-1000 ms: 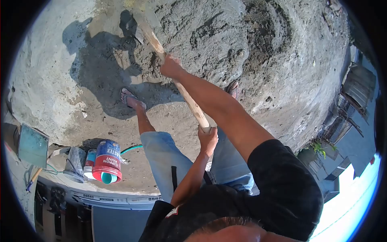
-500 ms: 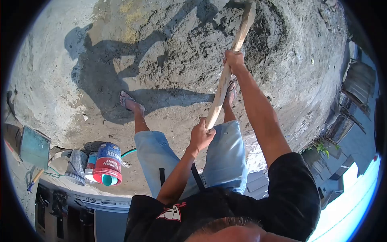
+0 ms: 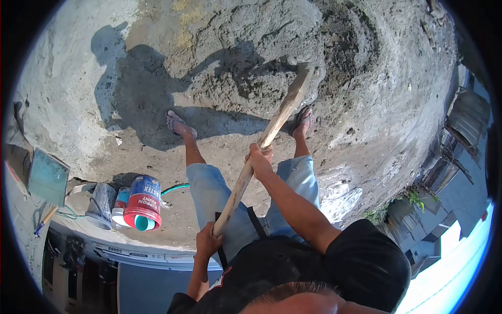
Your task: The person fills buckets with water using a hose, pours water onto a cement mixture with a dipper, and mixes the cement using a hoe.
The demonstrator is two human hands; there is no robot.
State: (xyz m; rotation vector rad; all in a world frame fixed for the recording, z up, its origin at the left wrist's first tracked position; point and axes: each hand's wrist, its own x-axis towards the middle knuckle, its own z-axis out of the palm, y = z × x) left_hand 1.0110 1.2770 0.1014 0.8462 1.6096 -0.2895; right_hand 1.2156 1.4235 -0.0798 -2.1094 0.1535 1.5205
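Observation:
Both my hands grip the pale wooden handle of a hoe, which slants from my lap up to the wet grey mortar. My left hand is wrapped round the handle's near end, by my left thigh. Farther up, about mid-handle, my right hand is closed round it between my knees. The hoe's far end rests at the mortar, where its blade is mostly hidden. My feet in flip-flops stand apart at the near edge of the mortar.
At left stand a red and blue paint bucket with a teal cup in it, a smaller paint can and a dark bucket. A green hose runs behind them. A glass-like panel leans farther left.
The hoe has been drawn back toward my body, its far end moving nearer through the mortar. Both hands came down and left with the handle.

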